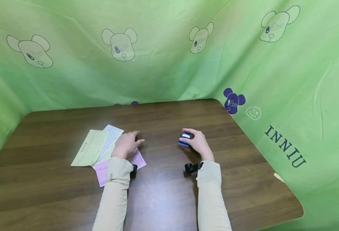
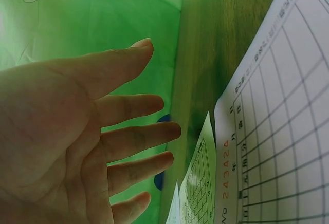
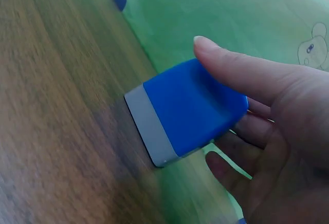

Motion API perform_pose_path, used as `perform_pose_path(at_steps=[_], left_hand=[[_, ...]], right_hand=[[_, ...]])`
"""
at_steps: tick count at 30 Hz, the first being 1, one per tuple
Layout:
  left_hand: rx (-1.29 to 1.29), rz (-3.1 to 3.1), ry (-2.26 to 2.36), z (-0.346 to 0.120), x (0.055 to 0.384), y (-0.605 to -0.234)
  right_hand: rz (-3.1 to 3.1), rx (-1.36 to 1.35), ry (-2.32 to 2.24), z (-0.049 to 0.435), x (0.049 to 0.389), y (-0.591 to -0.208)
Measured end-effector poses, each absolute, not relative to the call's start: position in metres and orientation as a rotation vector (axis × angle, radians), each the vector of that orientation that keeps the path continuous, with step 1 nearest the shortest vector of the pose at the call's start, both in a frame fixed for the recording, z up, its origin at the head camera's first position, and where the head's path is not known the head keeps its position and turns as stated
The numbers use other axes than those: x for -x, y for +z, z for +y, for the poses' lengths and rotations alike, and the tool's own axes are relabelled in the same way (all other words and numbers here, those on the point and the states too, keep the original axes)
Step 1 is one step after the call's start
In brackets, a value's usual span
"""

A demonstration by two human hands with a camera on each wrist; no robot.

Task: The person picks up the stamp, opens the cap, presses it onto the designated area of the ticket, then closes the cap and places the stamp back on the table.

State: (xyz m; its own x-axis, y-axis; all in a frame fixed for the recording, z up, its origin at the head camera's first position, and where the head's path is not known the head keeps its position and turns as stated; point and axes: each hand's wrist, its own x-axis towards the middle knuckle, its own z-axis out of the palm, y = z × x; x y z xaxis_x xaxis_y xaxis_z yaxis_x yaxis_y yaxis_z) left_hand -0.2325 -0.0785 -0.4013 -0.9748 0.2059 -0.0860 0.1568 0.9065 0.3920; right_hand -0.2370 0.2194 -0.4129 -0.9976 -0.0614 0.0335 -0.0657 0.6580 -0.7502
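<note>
My right hand (image 1: 200,143) holds a blue stamp (image 1: 184,141) with a grey base between thumb and fingers, on the right half of the table. In the right wrist view the thumb lies along the top of the stamp (image 3: 193,108), and its grey base faces the wood. On the left side, my left hand (image 1: 125,145) hovers over several printed slips, fingers extended and the palm bare in the left wrist view. These slips overlap: a pale green one (image 1: 89,149), a light blue one (image 1: 111,135) and a pink one (image 1: 139,158), partly hidden under the hand and sleeve.
A brown wood-grain table (image 1: 158,122) with rounded corners carries everything. Green curtain cloth (image 1: 163,73) with printed bear heads hangs behind it and along both sides. Black straps with cameras sit on both wrists. A small pale piece (image 1: 278,177) shows at the right table edge.
</note>
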Motion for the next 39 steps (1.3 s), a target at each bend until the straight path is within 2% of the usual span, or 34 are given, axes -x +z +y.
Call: perform_pose_path(at_steps=[24, 39], left_hand=[[-0.254, 2.941, 0.593, -0.073, 0.224, -0.392], [-0.259, 2.926, 0.638, -0.08, 0.237, -0.395]], right_hand=[[-3.015, -0.126, 1.151, 0.235, 0.235, -0.416], [-2.966, -0.183, 1.163, 0.213, 0.247, -0.419]])
